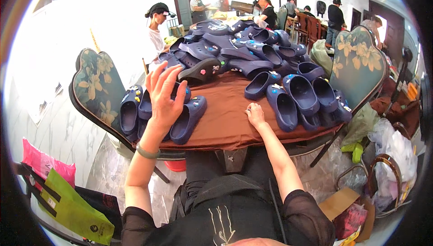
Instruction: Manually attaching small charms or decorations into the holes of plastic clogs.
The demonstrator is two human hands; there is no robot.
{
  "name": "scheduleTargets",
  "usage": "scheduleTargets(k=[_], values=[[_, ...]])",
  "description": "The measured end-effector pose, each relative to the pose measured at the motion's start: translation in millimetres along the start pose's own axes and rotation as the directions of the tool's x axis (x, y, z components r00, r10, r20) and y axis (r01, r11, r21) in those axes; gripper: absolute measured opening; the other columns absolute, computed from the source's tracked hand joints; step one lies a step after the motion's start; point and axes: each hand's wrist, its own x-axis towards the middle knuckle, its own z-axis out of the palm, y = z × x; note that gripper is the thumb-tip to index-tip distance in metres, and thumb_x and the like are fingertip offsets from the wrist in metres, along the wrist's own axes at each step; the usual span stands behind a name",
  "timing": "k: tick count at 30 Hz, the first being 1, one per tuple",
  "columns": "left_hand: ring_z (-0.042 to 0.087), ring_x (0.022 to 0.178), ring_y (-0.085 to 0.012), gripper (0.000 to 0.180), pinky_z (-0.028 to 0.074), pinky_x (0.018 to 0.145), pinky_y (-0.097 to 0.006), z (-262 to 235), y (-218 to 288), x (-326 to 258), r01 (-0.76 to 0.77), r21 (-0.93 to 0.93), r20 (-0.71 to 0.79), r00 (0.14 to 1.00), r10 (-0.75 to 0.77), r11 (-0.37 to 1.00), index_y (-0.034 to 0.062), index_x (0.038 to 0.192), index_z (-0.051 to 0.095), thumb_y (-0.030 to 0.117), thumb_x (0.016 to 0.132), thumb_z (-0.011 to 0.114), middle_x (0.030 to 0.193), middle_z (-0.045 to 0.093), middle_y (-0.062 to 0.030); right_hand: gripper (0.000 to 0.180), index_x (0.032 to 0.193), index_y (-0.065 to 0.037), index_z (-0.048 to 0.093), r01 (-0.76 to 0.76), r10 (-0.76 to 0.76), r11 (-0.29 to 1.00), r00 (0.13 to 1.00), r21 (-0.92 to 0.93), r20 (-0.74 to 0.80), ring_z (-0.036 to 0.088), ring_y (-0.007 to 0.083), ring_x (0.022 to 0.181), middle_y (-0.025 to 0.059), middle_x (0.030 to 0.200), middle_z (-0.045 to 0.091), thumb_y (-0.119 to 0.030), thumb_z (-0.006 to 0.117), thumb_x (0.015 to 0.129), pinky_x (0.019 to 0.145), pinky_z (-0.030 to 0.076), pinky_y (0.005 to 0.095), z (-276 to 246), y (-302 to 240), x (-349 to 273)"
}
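Observation:
My left hand (163, 93) is raised, fingers spread and nothing in them, in front of the left-hand clogs. Behind and beside it stand several navy clogs, one of them a clog (188, 120) with small coloured charms on its upper. My right hand (255, 114) rests low over the brown tablecloth (221, 126), fingers curled together; what they hold, if anything, is too small to make out. To its right lies a group of navy clogs, the nearest a clog (282, 107) with its opening up. A big heap of navy clogs (234, 49) covers the table's far part.
Chairs with floral backs flank the table, a left chair (97, 83) and a right chair (361, 61). A green bag (74, 210) is at lower left. Plastic bags (392, 155) and an open cardboard box (343, 201) are at lower right. Across the table works a person (155, 34); others are farther back.

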Motion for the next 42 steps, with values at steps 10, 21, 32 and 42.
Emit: scheduleTargets(k=[10, 21, 32, 42], values=[[0.044, 0.112, -0.0328, 0.032, 0.036, 0.091, -0.046, 110, 79, -167, -0.006, -0.593, 0.533, 0.746, 0.398, 0.805, 0.0054, 0.102, 0.055, 0.015, 0.072, 0.065, 0.111, 0.051, -0.0127, 0.007, 0.086, -0.005, 0.053, -0.034, 0.068, 0.954, 0.992, 0.299, -0.105, 0.055, 0.0354, 0.088, 0.0169, 0.087, 0.058, -0.008, 0.048, 0.083, 0.077, 0.044, 0.0442, 4, 7, 7], [0.039, 0.122, -0.0315, 0.045, 0.034, 0.095, -0.051, 67, 51, -289, 0.15, -0.005, 0.902, 0.428, -0.06, 0.989, 0.012, 0.113, 0.059, 0.042, 0.079, 0.057, 0.121, 0.054, -0.0109, 0.012, 0.087, -0.006, 0.057, -0.072, 0.062, 0.988, 0.995, 0.134, 0.077, 0.057, 0.0318, 0.09, 0.0128, 0.092, 0.06, -0.013, 0.049, 0.081, 0.078, 0.046, 0.041, -13, -7, -3], [0.037, 0.121, -0.0365, 0.067, 0.031, 0.093, -0.057, 97, 36, -308, 0.45, 0.396, 0.709, 0.404, -0.578, 0.8, 0.0151, 0.124, 0.049, 0.053, 0.071, 0.062, 0.132, 0.042, -0.013, 0.011, 0.088, -0.008, 0.057, 0.152, -0.139, 0.983, 0.983, -0.107, 0.117, 0.059, 0.0321, 0.087, 0.0139, 0.087, 0.063, -0.015, 0.051, 0.082, 0.077, 0.046, 0.0437, -14, -17, -4], [0.053, 0.061, -0.0249, 0.014, 0.041, 0.058, -0.037, 48, 73, -303, 0.454, 0.023, 0.5, 0.766, -0.404, 0.89, 0.0109, 0.065, 0.062, 0.021, 0.073, 0.067, 0.059, 0.052, -0.005, 0.045, 0.127, -0.009, 0.038, -0.088, 0.131, 0.971, 0.973, -0.221, 0.19, 0.061, 0.035, 0.084, 0.0202, 0.088, 0.064, -0.025, 0.051, 0.087, 0.075, 0.047, 0.0466, -6, -27, 30]])
